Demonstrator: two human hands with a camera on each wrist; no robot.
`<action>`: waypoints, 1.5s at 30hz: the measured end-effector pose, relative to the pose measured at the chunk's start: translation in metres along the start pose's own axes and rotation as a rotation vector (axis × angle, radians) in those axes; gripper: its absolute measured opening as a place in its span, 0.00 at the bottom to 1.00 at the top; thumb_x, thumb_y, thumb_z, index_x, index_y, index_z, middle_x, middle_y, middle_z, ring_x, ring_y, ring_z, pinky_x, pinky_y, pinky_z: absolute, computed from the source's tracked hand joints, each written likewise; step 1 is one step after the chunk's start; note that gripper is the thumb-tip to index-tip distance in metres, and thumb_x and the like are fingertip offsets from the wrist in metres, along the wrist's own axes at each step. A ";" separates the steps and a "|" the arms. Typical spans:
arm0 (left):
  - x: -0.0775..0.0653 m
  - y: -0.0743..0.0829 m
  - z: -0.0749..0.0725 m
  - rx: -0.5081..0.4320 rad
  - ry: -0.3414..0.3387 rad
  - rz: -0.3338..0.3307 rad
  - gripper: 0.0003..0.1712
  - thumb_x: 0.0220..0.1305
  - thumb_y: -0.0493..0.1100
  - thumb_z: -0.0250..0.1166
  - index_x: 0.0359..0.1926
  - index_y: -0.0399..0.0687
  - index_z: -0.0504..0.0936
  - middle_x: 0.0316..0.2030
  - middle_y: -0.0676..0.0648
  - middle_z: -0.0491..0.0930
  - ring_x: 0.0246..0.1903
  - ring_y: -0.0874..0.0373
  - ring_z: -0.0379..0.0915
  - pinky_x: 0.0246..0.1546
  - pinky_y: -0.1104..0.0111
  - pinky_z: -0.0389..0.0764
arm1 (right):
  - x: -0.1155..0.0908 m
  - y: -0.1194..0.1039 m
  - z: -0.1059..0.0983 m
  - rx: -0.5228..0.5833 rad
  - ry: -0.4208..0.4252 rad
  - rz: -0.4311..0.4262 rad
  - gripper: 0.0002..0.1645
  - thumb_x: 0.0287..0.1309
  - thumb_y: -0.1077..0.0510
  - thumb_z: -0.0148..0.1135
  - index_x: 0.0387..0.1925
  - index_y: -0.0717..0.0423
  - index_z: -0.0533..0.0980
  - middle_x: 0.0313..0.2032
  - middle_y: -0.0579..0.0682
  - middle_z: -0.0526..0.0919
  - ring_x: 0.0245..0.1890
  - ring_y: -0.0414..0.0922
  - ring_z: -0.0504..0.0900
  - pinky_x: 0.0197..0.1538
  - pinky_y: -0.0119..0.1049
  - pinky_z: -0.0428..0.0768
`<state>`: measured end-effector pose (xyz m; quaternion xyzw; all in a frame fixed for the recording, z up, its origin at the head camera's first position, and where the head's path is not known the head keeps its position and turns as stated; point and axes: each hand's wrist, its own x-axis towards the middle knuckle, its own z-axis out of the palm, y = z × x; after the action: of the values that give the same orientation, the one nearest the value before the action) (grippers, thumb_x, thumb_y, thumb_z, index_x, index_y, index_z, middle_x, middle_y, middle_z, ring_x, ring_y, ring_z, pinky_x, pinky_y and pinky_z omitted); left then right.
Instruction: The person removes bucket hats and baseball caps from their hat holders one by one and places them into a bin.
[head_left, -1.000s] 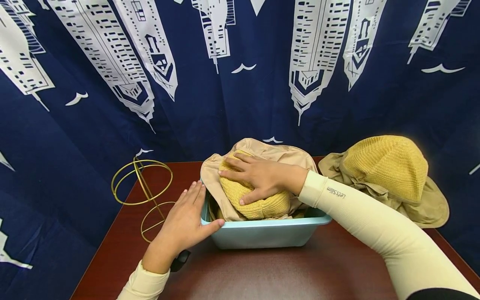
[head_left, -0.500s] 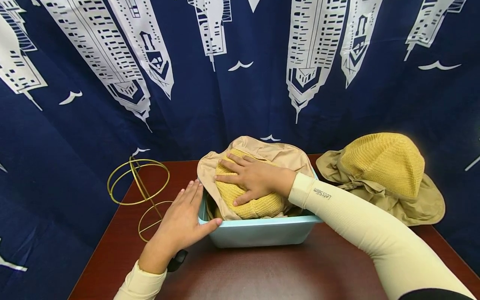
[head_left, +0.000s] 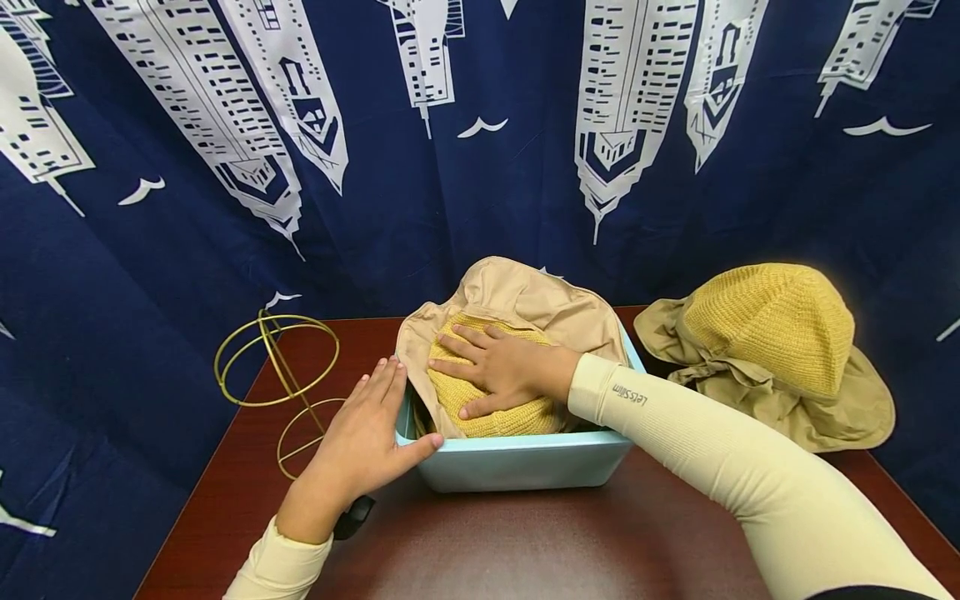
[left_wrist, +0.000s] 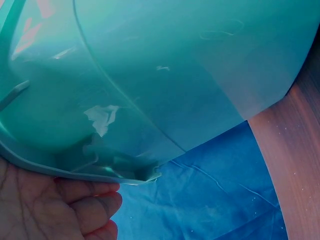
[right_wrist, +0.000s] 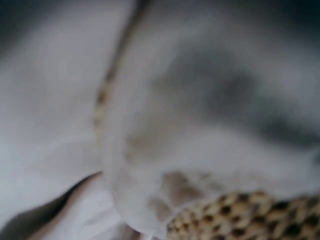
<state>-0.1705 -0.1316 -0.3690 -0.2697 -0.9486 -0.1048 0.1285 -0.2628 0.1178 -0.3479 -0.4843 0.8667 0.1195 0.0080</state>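
A light blue plastic bin (head_left: 517, 465) stands on the table, holding a beige cloth hat (head_left: 517, 292) with a yellow knit hat (head_left: 487, 423) on top. My right hand (head_left: 498, 367) presses on the knit hat with its fingers spread. At the bin's left front corner, my left hand (head_left: 356, 446) rests against the rim with straight fingers. The left wrist view shows the underside of that hand (left_wrist: 60, 210) touching the rim from outside. Blurred pale cloth and some yellow knit (right_wrist: 250, 217) fill the right wrist view. Whatever lies deeper in the bin is hidden.
To the right, another yellow knit hat (head_left: 780, 325) sits on a khaki brimmed hat (head_left: 847, 421). A gold wire stand (head_left: 288, 367) is at the left on the dark red table (head_left: 480, 542). Behind everything hangs a navy curtain (head_left: 510, 200) printed with white buildings.
My right hand has shifted slightly left and lower with the knit hat under it. The beige hat's back part bulges higher above the bin. My left hand stays at the corner.
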 end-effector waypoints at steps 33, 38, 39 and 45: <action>-0.002 -0.001 0.002 -0.049 0.001 -0.008 0.59 0.60 0.77 0.54 0.74 0.33 0.58 0.74 0.35 0.54 0.75 0.43 0.45 0.71 0.48 0.52 | -0.024 0.003 -0.074 0.021 0.046 0.043 0.54 0.61 0.19 0.38 0.79 0.42 0.47 0.79 0.53 0.35 0.77 0.54 0.36 0.74 0.58 0.46; -0.001 -0.002 0.001 -0.038 -0.003 -0.008 0.60 0.60 0.78 0.53 0.73 0.33 0.59 0.74 0.35 0.54 0.75 0.43 0.45 0.72 0.48 0.51 | -0.026 0.023 -0.081 0.035 0.061 0.108 0.52 0.62 0.21 0.40 0.79 0.39 0.45 0.79 0.51 0.35 0.77 0.52 0.36 0.74 0.56 0.44; -0.001 -0.002 0.001 -0.035 -0.004 -0.009 0.60 0.60 0.78 0.52 0.73 0.33 0.59 0.74 0.35 0.54 0.75 0.43 0.45 0.72 0.49 0.51 | -0.026 0.028 -0.080 0.052 0.058 0.118 0.51 0.63 0.22 0.41 0.79 0.39 0.45 0.79 0.51 0.35 0.77 0.51 0.35 0.74 0.56 0.44; -0.002 -0.001 0.000 -0.039 -0.004 -0.015 0.60 0.59 0.78 0.53 0.73 0.33 0.60 0.74 0.35 0.55 0.75 0.44 0.46 0.72 0.49 0.51 | -0.023 0.046 -0.064 0.114 0.059 0.145 0.53 0.61 0.21 0.43 0.79 0.40 0.47 0.78 0.52 0.40 0.77 0.53 0.37 0.74 0.56 0.43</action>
<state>-0.1697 -0.1336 -0.3695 -0.2652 -0.9486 -0.1237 0.1206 -0.2828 0.1465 -0.2739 -0.4225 0.9046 0.0560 0.0015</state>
